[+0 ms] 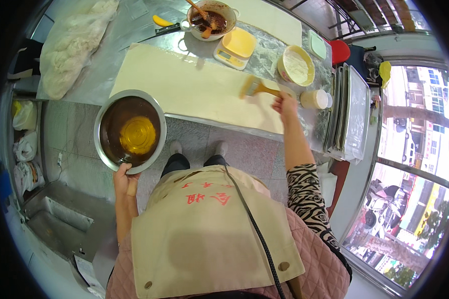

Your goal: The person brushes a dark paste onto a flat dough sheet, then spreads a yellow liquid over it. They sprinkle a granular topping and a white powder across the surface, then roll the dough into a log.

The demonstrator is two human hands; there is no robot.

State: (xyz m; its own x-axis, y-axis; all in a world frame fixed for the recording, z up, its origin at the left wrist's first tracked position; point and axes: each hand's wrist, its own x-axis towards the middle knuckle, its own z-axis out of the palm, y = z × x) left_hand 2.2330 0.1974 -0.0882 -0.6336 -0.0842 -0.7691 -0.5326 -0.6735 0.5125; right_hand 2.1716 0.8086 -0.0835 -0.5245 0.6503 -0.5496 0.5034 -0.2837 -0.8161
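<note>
Here the right hand (284, 105) brushes the dough sheet (194, 89) (left hand (124, 177) holds the oil bowl (105, 119))

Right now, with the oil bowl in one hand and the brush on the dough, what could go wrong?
1. The left hand grips the bowl by its rim only, out past the table edge; tilted, the oil could spill onto the floor.
2. The right hand works the brush close to the small jar; a wide stroke might knock it.

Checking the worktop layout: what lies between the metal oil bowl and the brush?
In the head view, only the dough sheet lies between the metal bowl and the brush.
</note>
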